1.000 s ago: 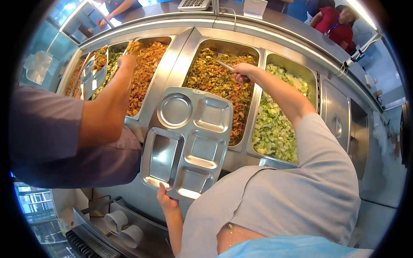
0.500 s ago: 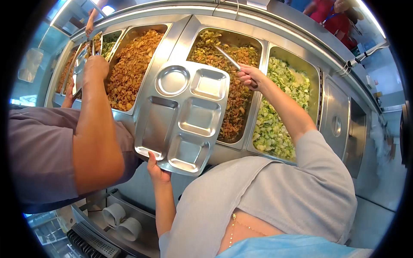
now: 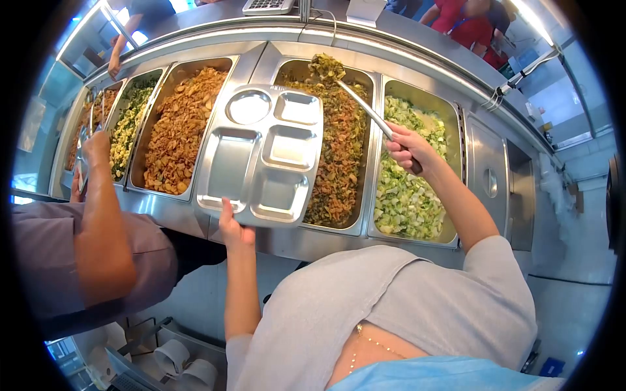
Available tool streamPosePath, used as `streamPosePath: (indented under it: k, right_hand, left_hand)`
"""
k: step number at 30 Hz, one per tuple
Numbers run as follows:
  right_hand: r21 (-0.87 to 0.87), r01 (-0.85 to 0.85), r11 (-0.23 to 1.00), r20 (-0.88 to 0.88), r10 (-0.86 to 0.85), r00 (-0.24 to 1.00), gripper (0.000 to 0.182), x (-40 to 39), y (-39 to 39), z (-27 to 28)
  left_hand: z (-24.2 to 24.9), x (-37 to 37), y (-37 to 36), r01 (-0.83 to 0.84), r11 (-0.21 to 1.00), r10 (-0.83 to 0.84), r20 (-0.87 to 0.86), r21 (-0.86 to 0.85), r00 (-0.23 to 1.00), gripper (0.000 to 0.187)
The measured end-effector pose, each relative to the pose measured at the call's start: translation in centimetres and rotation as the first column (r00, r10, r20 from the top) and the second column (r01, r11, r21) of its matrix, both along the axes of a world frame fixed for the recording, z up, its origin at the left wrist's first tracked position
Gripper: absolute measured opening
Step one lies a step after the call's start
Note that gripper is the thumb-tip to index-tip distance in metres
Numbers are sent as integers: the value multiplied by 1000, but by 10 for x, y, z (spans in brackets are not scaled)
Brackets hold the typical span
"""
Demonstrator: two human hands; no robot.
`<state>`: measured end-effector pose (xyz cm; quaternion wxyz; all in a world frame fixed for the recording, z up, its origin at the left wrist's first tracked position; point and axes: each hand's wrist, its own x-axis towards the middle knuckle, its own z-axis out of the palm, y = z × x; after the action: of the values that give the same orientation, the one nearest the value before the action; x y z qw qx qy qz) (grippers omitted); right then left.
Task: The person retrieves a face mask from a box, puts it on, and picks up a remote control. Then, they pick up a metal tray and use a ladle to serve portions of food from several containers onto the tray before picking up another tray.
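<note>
My left hand [image 3: 236, 229] grips the near edge of a steel compartment tray [image 3: 259, 156], thumb on top, the other fingers hidden beneath. All the tray's compartments are bare. My right hand [image 3: 409, 148] is closed around the dark handle of a long serving spoon [image 3: 365, 107]. A heap of greenish-brown vegetables [image 3: 326, 66] sits on the spoon's end, raised over the far part of a pan of mixed brown and green food [image 3: 340, 156]. The tray covers the left part of that pan. Under my right forearm is a pan of chopped pale green cabbage [image 3: 411, 195].
To the left are a pan of reddish-brown food [image 3: 182, 127] and a pan of yellow and green food [image 3: 130, 124]. A co-worker's arm [image 3: 104, 215] reaches over the far-left pans with a utensil. A lidded pan [image 3: 490, 182] lies right. People stand beyond the counter [image 3: 391, 32].
My right hand has lifted the spoon, now loaded with food, out of the pan. The camera view has shifted. The co-worker's arm has moved left.
</note>
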<state>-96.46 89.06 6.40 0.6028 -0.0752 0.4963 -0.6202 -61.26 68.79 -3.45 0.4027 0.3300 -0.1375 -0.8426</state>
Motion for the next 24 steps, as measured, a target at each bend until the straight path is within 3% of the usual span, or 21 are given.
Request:
streamPosePath:
  k: [3,6,8,10,12,15,18,22,24]
  right_hand:
    - [-33,16,999,44,-14,999,45,23,14,14]
    - [43,-32,999,-155,38,987,47,47,19,19]
    - [174,-45,984,-433,118,893,51,60,21,14]
    - [286,-32,958,-669,223,709,52,72,22,12]
    - [356,35,934,-889,327,321,55,72,33,-4]
    - [257,74,964,-936,267,-230,58,70,48,-17]
    - [405,189,894,-783,446,-433,61,69,60,-18]
    - [290,215,933,-687,359,-632,62,61,62,-15]
    - [333,138,933,-690,341,-639,62,64,58,-6]
  left_hand:
    - [-3,-28,-24,8,1000,-8,-19,-16,1000,39]
    - [-1,-41,-36,51,998,-52,-68,-19,996,39]
    - [-4,-45,-43,85,996,-82,-112,15,990,39]
    - [-3,-42,-40,117,993,-117,-138,-9,983,40]
    - [-4,-35,-38,121,993,-120,-128,1,984,40]
    - [3,-25,-25,76,994,-72,-47,77,996,39]
    - [-1,-12,-15,72,994,-68,-50,76,996,41]
    - [-20,9,-4,97,984,-73,-161,146,984,43]
    - [-19,25,-2,115,980,-70,-257,164,964,44]
